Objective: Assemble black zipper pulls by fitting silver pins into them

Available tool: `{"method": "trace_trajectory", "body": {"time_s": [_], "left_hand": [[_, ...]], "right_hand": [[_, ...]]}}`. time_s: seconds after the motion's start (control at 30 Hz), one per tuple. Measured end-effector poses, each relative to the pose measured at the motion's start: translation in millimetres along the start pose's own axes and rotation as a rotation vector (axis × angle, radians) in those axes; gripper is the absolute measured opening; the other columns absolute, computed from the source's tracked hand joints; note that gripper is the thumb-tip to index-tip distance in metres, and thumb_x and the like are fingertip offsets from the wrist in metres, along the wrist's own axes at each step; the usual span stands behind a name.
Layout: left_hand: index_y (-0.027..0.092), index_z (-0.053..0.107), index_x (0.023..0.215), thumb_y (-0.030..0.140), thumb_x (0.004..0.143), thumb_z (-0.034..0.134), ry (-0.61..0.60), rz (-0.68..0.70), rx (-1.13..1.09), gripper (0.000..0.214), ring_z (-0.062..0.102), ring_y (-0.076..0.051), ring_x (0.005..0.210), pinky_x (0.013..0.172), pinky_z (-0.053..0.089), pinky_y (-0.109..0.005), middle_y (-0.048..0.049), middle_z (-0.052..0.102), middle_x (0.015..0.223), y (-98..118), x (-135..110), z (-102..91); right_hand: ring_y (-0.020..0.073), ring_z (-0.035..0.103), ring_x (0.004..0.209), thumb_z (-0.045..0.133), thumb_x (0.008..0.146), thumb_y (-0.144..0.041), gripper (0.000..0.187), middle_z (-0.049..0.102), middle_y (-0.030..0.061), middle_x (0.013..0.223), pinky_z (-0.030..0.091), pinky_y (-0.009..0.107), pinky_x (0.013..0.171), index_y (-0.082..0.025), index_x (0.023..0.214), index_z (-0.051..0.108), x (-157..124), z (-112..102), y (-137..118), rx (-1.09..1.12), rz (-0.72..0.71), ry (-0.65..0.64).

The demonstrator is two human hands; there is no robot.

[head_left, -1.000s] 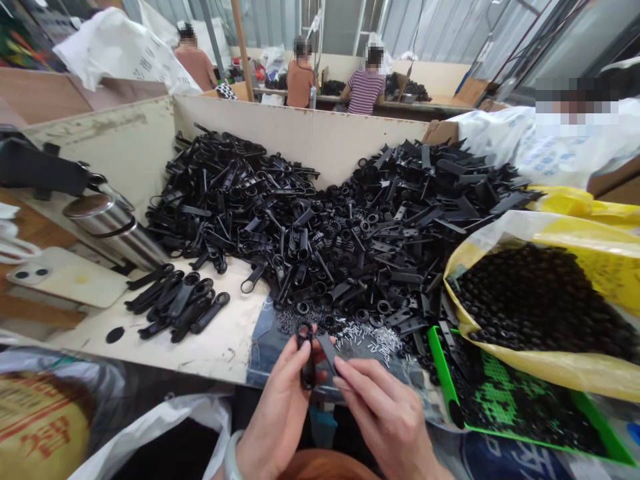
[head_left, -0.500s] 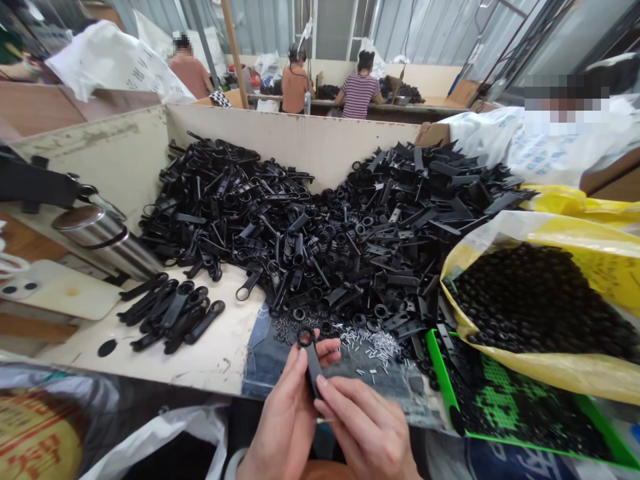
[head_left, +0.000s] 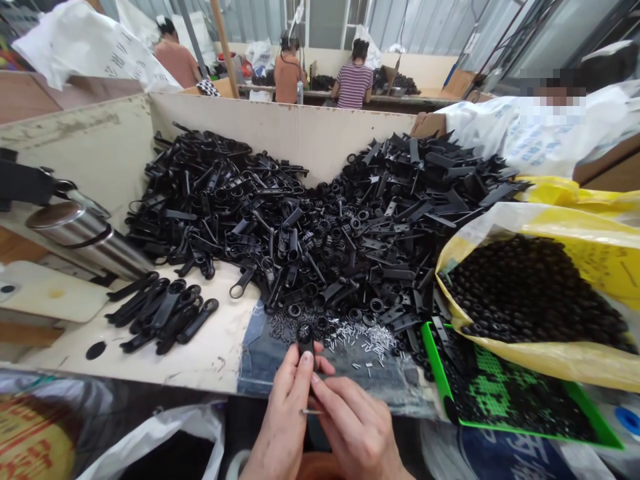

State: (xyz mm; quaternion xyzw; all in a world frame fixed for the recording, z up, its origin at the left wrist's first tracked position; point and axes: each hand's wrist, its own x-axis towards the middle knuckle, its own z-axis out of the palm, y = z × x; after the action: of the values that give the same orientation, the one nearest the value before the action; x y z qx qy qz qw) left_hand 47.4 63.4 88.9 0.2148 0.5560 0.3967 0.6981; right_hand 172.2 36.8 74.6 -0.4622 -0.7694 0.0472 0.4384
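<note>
Above the table's front edge, my left hand [head_left: 284, 407] is closed around a black plastic handle piece [head_left: 305, 335] with a round end, its thumb lying along the piece. The round end points away from me, and the lower part is hidden by my fingers. My right hand [head_left: 357, 417] is closed right beside it, with fingertips at the near end of the piece. A thin metal rod [head_left: 311, 411] pokes out from the right fingers toward my left palm. Just beyond the hands are small silver pins [head_left: 373, 340] and small dark rings [head_left: 285, 327].
A large heap of black plastic parts [head_left: 250, 200] fills the table's back. Finished-looking handles [head_left: 167, 310] lie left, near a steel flask [head_left: 85, 233] and phone [head_left: 55, 293]. Right are a yellow sack [head_left: 530, 353] of black pieces and a green tray [head_left: 530, 430]. Several people sit beyond.
The handle piece has turned, and its ring opening looks darker and less open. My left thumb has slid further up it. The view has shifted slightly.
</note>
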Motion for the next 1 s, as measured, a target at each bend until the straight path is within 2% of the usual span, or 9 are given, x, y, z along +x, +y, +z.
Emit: {"method": "trace_trajectory", "body": {"time_s": [0.1, 0.2, 0.33, 0.43, 0.5, 0.6, 0.7, 0.83, 1.0], "left_hand": [[0.022, 0.067, 0.125, 0.064, 0.073, 0.08, 0.034, 0.019, -0.036, 0.068, 0.059, -0.029, 0.127, 0.091, 0.053, -0.031, -0.0113, 0.069, 0.133, -6.5, 2.4, 0.2], [0.022, 0.069, 0.124, 0.063, 0.074, 0.08, 0.011, 0.023, -0.064, 0.065, 0.061, -0.028, 0.124, 0.095, 0.052, -0.032, -0.0105, 0.07, 0.131, -7.1, 1.8, 0.8], [0.022, 0.071, 0.117, 0.059, 0.078, 0.079, -0.015, 0.05, -0.077, 0.055, 0.064, -0.025, 0.118, 0.095, 0.053, -0.029, -0.0086, 0.074, 0.121, -1.0, -0.8, 1.7], [0.021, 0.07, 0.119, 0.058, 0.085, 0.073, -0.05, 0.067, -0.023, 0.051, 0.068, -0.022, 0.106, 0.086, 0.055, -0.027, -0.008, 0.076, 0.109, 1.2, 1.3, 0.5], [0.021, 0.069, 0.123, 0.057, 0.086, 0.072, -0.044, 0.089, -0.012, 0.051, 0.068, -0.023, 0.106, 0.082, 0.057, -0.027, -0.0089, 0.076, 0.114, -0.3, 4.8, -1.6], [0.023, 0.067, 0.129, 0.056, 0.083, 0.075, -0.036, 0.088, -0.006, 0.057, 0.068, -0.027, 0.11, 0.079, 0.059, -0.031, -0.0111, 0.071, 0.129, -5.3, 9.0, -6.1], [0.025, 0.065, 0.133, 0.053, 0.08, 0.079, -0.015, 0.047, 0.047, 0.062, 0.07, -0.028, 0.107, 0.076, 0.06, -0.031, -0.0127, 0.071, 0.131, -9.4, 9.1, -12.0], [0.026, 0.067, 0.131, 0.045, 0.079, 0.082, -0.032, 0.0, 0.05, 0.057, 0.068, -0.027, 0.114, 0.078, 0.058, -0.027, -0.0116, 0.07, 0.134, -10.8, 6.5, -20.2], [0.022, 0.066, 0.133, 0.046, 0.082, 0.08, -0.093, 0.001, 0.073, 0.057, 0.073, -0.023, 0.091, 0.076, 0.057, -0.03, -0.0092, 0.079, 0.106, -12.3, 7.8, -23.8]], "right_hand": [[0.0214, 0.076, 0.073, 0.055, 0.1, -0.008, 0.022, 0.077, 0.0125, 0.082, 0.064, 0.026, 0.067, -0.008, 0.117, 0.069, -2.9, 3.7, -0.1, -0.01, 0.006, 0.019], [0.0203, 0.075, 0.072, 0.056, 0.1, -0.007, 0.025, 0.077, 0.0116, 0.082, 0.063, 0.025, 0.065, -0.009, 0.122, 0.068, -4.1, 5.8, -0.5, 0.007, 0.016, 0.026], [0.0208, 0.074, 0.072, 0.057, 0.098, -0.006, 0.027, 0.076, 0.0124, 0.084, 0.061, 0.027, 0.064, -0.008, 0.123, 0.067, -4.9, 5.5, -1.8, 0.04, 0.023, 0.006], [0.0208, 0.073, 0.075, 0.058, 0.098, -0.007, 0.026, 0.076, 0.0121, 0.087, 0.061, 0.027, 0.066, -0.01, 0.121, 0.069, -3.2, 1.3, -2.2, 0.131, 0.055, -0.017], [0.0188, 0.071, 0.076, 0.06, 0.098, -0.011, 0.023, 0.075, 0.0097, 0.09, 0.059, 0.026, 0.067, -0.015, 0.118, 0.071, 1.4, -3.2, -0.7, 0.218, 0.179, 0.004], [0.0141, 0.063, 0.063, 0.067, 0.096, -0.024, 0.015, 0.07, 0.0033, 0.083, 0.052, 0.023, 0.056, -0.02, 0.108, 0.075, 14.3, -9.1, 5.9, 0.346, 0.55, 0.043], [0.0113, 0.055, 0.054, 0.073, 0.089, -0.038, 0.023, 0.065, -0.0006, 0.077, 0.046, 0.022, 0.05, -0.019, 0.102, 0.072, 27.9, -9.5, 15.5, 0.571, 0.867, -0.013], [0.0096, 0.051, 0.054, 0.078, 0.082, -0.045, 0.032, 0.061, -0.0027, 0.073, 0.043, 0.022, 0.052, -0.017, 0.096, 0.07, 33.0, -3.8, 23.8, 0.782, 0.956, -0.053], [0.0112, 0.053, 0.06, 0.079, 0.081, -0.051, 0.038, 0.06, -0.0017, 0.075, 0.045, 0.024, 0.056, -0.018, 0.097, 0.071, 25.4, -0.3, 22.9, 0.826, 0.977, -0.017]]}}
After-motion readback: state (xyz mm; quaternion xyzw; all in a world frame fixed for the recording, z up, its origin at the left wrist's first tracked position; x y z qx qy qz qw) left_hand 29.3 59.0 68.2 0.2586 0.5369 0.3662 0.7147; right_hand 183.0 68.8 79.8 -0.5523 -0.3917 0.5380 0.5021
